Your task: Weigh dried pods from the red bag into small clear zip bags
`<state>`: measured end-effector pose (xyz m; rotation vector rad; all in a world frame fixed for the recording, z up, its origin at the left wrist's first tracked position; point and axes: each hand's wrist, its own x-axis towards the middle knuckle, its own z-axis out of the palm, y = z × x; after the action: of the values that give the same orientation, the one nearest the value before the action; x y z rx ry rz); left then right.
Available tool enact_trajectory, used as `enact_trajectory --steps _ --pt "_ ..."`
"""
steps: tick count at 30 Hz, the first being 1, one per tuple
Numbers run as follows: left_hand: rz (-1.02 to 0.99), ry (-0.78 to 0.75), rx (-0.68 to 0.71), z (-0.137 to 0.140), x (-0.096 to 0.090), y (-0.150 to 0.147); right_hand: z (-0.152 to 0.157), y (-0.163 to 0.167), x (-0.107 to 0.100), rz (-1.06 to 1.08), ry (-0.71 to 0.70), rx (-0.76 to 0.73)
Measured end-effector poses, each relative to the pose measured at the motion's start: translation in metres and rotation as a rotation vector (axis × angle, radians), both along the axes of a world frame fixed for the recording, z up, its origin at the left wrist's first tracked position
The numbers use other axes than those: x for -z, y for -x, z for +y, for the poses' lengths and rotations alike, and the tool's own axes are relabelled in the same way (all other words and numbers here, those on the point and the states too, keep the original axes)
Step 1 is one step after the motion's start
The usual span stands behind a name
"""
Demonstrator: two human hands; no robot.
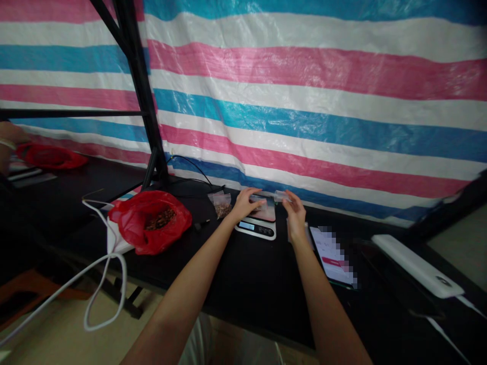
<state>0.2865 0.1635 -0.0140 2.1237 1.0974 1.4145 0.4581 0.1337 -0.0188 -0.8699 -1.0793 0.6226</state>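
A white kitchen scale (255, 231) with a lit display and a dark, shiny plate sits on the black table. Over the left side of that plate is my left hand (246, 204), thumb and fingers apart; I cannot make out anything held in it. My right hand (295, 213), at the scale's right edge, pinches a small clear plastic bag (280, 195) between thumb and fingers. Left of the scale lie small clear zip bags (221, 204) with brown bits inside. Farther left, a red plastic bag (131, 223) stands open, holding many small brown pieces (162, 219).
A lit phone (332, 256) lies right of my right hand. Beyond it are a white power bank (416, 266) and a dark phone with cables. A white cable (124, 284) hangs over the front left edge. At far left, another person's hand (11, 134) is near a red bag (53, 156).
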Motion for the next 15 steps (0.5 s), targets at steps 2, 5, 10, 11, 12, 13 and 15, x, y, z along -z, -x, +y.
enact_trajectory --steps 2,5,10,11,12,13,15 --pt "-0.110 -0.056 -0.109 -0.001 -0.005 0.004 0.002 -0.001 0.004 0.043 0.015 -0.004" --pt "-0.231 -0.138 -0.348 -0.003 -0.010 0.014 0.006 -0.003 0.009 0.148 0.041 -0.010" --pt "-0.242 -0.212 -0.641 -0.006 -0.013 0.029 0.008 -0.005 0.013 0.243 0.043 -0.037" --pt "-0.231 -0.219 -0.663 -0.007 -0.012 0.030 0.007 -0.005 0.014 0.250 0.042 -0.054" --pt "-0.218 -0.221 -0.674 -0.007 -0.011 0.031 0.007 -0.005 0.013 0.256 0.042 -0.070" --pt "-0.207 -0.218 -0.678 -0.007 -0.010 0.031 0.007 -0.005 0.013 0.259 0.043 -0.083" --pt "-0.193 -0.211 -0.675 -0.006 -0.009 0.030 0.006 -0.006 0.013 0.264 0.048 -0.096"
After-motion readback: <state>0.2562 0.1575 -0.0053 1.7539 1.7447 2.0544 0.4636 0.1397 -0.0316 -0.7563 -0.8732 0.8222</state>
